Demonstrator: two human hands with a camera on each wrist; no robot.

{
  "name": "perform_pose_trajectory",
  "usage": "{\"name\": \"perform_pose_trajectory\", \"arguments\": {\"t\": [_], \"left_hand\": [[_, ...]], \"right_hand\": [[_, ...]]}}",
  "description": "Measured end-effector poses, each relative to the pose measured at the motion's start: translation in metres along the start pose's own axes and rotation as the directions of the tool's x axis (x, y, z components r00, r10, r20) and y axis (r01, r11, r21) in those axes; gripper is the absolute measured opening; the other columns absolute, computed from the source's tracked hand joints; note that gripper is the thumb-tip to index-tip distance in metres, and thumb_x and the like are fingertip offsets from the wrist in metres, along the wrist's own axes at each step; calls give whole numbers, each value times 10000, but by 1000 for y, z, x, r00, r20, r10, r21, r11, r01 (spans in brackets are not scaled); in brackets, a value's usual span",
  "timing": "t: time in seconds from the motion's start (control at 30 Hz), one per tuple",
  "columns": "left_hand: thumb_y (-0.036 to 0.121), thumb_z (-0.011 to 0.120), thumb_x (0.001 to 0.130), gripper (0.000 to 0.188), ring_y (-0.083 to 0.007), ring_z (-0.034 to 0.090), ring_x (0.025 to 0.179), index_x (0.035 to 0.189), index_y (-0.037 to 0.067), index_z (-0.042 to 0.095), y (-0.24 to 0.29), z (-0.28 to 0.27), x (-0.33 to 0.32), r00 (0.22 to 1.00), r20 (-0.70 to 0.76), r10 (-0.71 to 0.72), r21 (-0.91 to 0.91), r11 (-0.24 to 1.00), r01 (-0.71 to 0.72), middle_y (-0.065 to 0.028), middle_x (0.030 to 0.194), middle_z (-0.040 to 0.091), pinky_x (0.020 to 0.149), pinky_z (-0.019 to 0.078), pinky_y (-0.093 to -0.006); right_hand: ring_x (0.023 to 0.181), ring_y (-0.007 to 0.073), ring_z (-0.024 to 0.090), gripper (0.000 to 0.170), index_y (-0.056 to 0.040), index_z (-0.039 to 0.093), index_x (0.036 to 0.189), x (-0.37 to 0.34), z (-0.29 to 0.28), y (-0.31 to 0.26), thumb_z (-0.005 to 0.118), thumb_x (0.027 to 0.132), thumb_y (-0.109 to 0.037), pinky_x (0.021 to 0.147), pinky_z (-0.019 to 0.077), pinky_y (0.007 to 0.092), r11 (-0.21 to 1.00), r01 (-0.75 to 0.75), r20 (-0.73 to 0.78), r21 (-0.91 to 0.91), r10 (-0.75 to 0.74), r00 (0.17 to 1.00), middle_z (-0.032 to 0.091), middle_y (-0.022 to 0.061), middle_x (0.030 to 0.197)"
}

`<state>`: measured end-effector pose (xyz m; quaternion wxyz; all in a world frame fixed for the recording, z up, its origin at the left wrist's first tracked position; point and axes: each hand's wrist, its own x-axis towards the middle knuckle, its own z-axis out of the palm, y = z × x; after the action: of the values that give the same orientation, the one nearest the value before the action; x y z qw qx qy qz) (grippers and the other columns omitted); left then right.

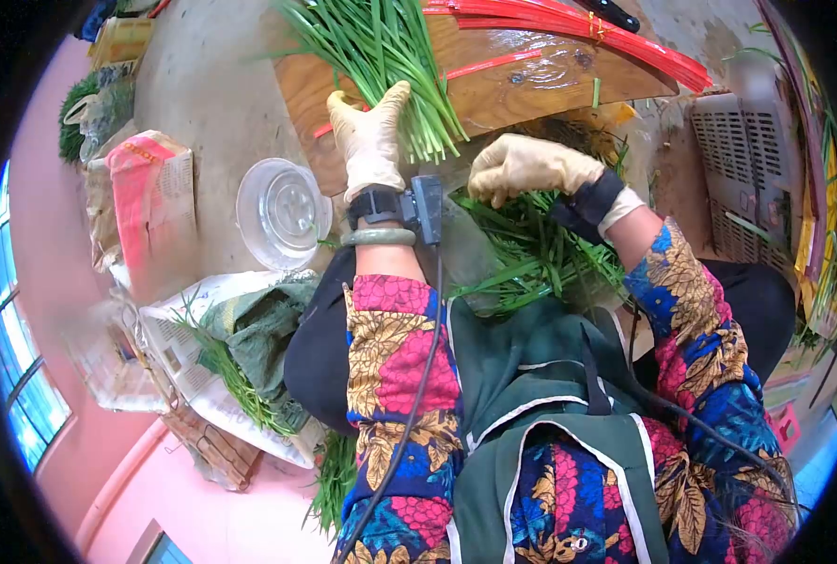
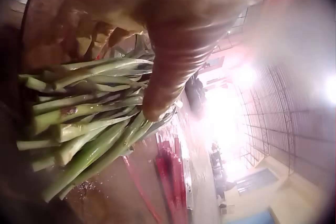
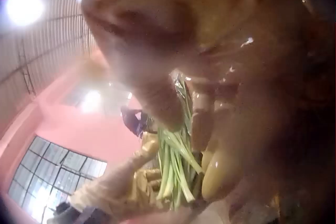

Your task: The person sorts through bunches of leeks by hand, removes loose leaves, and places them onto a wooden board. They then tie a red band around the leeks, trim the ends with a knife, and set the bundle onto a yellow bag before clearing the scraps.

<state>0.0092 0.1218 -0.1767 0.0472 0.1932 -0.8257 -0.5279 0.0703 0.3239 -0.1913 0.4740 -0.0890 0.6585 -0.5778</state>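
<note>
My gloved left hand (image 1: 371, 136) holds a bunch of garlic chives (image 1: 381, 56) over the wooden board. In the left wrist view its thumb lies on the pale stalks (image 2: 89, 113), whose cut ends stick out; the other fingers are partly hidden beneath. My gloved right hand (image 1: 531, 167) hovers to the right of the bunch, fingers loosely curled. Through the gap between its thumb and fingers, the right wrist view shows the bunch's stalk ends (image 3: 173, 176) and the left hand (image 3: 139, 176) behind. Loose greens (image 1: 550, 254) lie just below the right hand, by my lap.
Red ties (image 1: 578, 28) lie across the wooden board (image 1: 493, 94), one strip (image 1: 493, 64) apart from the rest. A clear plastic basin (image 1: 282, 214) stands on the left. Grey crates (image 1: 747, 169) are at right, and a green sack (image 1: 268, 329) with more greens sits beside my left leg.
</note>
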Motion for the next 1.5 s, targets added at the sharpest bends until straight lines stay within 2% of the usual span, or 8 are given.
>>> {"name": "perform_pose_trajectory", "arguments": {"t": [0.3,0.5,0.6,0.73,1.23,1.3,1.37,1.5], "left_hand": [[268,810,755,555,-193,621,850,1133,-45,551,-4,-1,11,988,156,16,-189,982,13,-146,1018,672,783,489,-312],[269,819,742,586,-212,607,914,1136,-62,540,-28,1,22,1000,-24,-16,32,999,17,-165,1048,639,806,487,-338],[267,839,698,646,-263,617,910,1158,-59,524,-7,10,8,999,42,25,-347,938,-8,-171,1015,645,822,491,-363],[202,826,651,794,-373,550,1082,1296,-56,444,-10,17,5,978,31,209,224,952,-210,-241,1172,554,952,436,-417],[284,799,696,658,-376,579,998,1188,-35,502,-11,0,6,976,65,207,81,974,-212,-256,1088,599,863,447,-447],[269,803,698,644,-365,585,949,1179,-44,510,-13,7,5,948,-132,290,349,909,-230,-245,1073,594,837,459,-431],[249,794,735,605,-304,590,941,1191,-43,523,-3,8,-2,959,-119,257,109,963,-245,-205,1084,592,836,472,-388],[181,756,806,479,-213,593,961,1179,-42,556,22,9,-30,989,-11,149,-204,968,-148,-152,1109,619,859,475,-336]], "right_hand": [[606,179,644,255,34,657,957,12,8,-26,525,917,-180,590,534,324,918,-61,96,-392,107,990,683,112,808],[507,140,584,309,29,618,894,1,-35,-32,531,953,-262,487,478,294,979,-128,-330,-157,70,941,626,79,674],[534,184,633,325,32,653,859,41,-34,-35,553,925,-271,536,503,341,995,-30,-559,-95,-29,828,669,107,681],[554,189,640,292,14,652,867,66,-21,-47,570,925,-260,569,512,342,999,-33,-518,-19,19,855,674,97,686],[593,182,663,249,15,621,995,25,-18,-19,538,927,-210,588,522,320,1000,7,-549,-29,-22,836,685,112,768],[592,179,664,238,9,627,1004,6,-15,-16,535,917,-192,598,525,325,999,-27,-566,-35,2,825,682,110,768],[591,151,623,215,-4,609,1023,-15,-11,-20,532,931,-182,563,508,303,997,-74,-520,-39,43,853,641,86,757],[688,335,662,259,7,642,935,-45,0,-32,557,859,-225,698,526,435,673,-110,-382,-732,-270,884,664,203,804]]}}
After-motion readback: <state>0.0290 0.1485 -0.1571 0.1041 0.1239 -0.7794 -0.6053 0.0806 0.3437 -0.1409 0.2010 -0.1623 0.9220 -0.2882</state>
